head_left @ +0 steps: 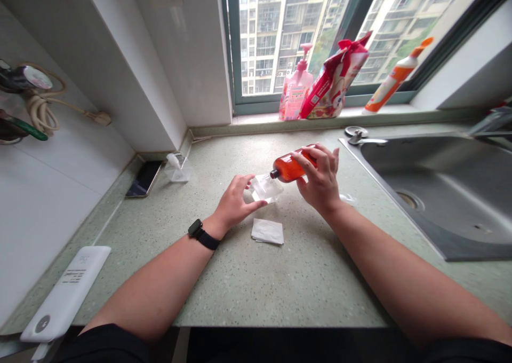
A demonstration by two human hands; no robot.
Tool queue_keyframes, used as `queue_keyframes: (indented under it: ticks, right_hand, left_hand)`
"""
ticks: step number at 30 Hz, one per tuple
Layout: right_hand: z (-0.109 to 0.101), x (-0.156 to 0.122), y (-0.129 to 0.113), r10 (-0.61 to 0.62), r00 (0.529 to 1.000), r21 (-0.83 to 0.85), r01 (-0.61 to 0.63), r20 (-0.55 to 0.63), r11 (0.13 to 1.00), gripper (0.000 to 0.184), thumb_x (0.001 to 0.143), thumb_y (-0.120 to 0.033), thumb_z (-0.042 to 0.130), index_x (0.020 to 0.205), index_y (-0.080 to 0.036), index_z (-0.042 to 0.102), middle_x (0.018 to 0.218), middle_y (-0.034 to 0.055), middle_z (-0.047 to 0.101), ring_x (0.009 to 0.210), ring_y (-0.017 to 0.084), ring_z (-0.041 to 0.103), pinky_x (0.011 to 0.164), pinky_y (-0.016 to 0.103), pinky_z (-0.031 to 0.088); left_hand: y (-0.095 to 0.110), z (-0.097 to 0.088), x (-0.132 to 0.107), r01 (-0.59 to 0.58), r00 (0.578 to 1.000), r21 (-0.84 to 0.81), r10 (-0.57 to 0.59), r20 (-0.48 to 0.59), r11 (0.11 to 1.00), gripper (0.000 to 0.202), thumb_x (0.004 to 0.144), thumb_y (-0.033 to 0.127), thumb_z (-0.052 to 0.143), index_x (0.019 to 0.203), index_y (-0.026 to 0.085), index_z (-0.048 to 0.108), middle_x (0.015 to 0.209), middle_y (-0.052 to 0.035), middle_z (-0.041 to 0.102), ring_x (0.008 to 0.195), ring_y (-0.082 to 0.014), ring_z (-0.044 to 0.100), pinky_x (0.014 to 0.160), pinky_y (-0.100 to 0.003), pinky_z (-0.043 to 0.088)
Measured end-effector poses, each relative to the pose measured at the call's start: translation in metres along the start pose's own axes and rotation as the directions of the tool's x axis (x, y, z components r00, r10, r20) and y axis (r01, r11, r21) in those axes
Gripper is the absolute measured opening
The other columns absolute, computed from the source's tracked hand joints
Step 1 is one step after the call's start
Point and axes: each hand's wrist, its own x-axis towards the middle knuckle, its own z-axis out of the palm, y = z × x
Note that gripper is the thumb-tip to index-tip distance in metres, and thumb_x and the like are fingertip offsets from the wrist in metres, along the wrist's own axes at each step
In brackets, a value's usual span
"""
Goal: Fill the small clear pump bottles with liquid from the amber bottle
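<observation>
My right hand (323, 179) is closed round an amber bottle (288, 165) tipped nearly on its side. The bottle's black-threaded neck is uncapped and sits at the top of a clear square container (265, 189), where a clear streak shows. My left hand (237, 200) grips that container between thumb and fingers. A folded white tissue (267, 231) lies on the counter just in front of it. Partly hidden behind my right wrist is a small clear plastic piece (349, 198), whose kind I cannot make out.
A clear square bottle with a white pump (177, 168) stands at left beside a phone (144, 179). A white power bank (68, 293) lies front left. The steel sink (434, 253) is at right. A pink pump bottle (295, 92), red bag (336, 80) and orange-white bottle (392, 83) line the sill.
</observation>
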Motion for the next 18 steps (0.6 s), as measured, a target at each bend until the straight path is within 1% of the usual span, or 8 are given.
queue_keyframes:
  ticks: [6,13,18]
  right_hand:
    - [-0.0014,0.0004,-0.0005,0.023,0.999,-0.005,-0.023,0.036,1.000,0.090,0.082,-0.005,0.064,0.160,-0.046,0.044,0.145,0.0067,0.056,0.150,0.039,0.046,0.130,0.079,0.022]
    - [-0.0012,0.0005,0.0001,0.019,0.999,-0.020,-0.018,0.032,1.000,0.089,0.084,-0.005,0.064,0.160,-0.047,0.044,0.146,0.0064,0.056,0.151,0.039,0.046,0.130,0.078,0.023]
    - [-0.0002,0.0001,0.0009,0.004,1.000,-0.001,-0.004,0.007,1.000,0.088,0.084,-0.004,0.064,0.159,-0.046,0.046,0.147,0.0059,0.056,0.150,0.038,0.046,0.131,0.078,0.021]
  left_hand:
    - [0.0013,-0.0012,0.0000,0.014,1.000,-0.009,-0.014,0.010,1.000,0.073,0.090,0.060,0.084,0.148,0.028,0.054,0.131,-0.0111,0.062,0.112,-0.0282,0.068,0.096,-0.049,0.062]
    - [0.0015,-0.0011,0.0001,0.023,1.000,-0.005,-0.022,0.012,1.000,0.073,0.090,0.060,0.084,0.148,0.027,0.054,0.131,-0.0108,0.063,0.113,-0.0284,0.068,0.097,-0.049,0.062]
    - [0.0012,-0.0005,0.0006,0.010,1.000,-0.008,-0.010,0.003,1.000,0.072,0.090,0.058,0.085,0.148,0.026,0.055,0.130,-0.0105,0.062,0.112,-0.0274,0.068,0.099,-0.049,0.061]
